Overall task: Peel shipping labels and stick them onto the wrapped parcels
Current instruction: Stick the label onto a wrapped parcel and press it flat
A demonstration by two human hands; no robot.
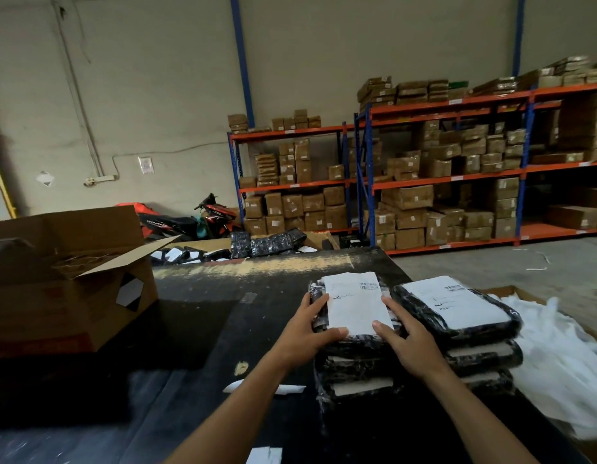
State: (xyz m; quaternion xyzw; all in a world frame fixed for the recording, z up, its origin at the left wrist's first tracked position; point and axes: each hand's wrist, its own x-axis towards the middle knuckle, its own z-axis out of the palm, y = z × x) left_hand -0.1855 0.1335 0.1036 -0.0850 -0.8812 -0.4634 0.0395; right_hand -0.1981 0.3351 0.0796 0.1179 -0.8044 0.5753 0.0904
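Both hands press a shipping label onto the top wrapped parcel.

The left hand (307, 329) and right hand (407, 339) lie spread and flat, gripping nothing, fingertips on the near edge and sides of the white shipping label (355, 303) atop a stack of black wrapped parcels (354, 366) on the black table (206, 313). Just right stands a second stack, its top parcel (457, 309) already labelled. An open cardboard box (63, 283) sits at the left.

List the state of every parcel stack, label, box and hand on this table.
Left hand: pressing label, fingers flat.
Right hand: pressing label's other edge.
Label: stuck on top parcel.
Left stack: top parcel labelled.
Right stack: top parcel labelled.
Cardboard box: flaps open.
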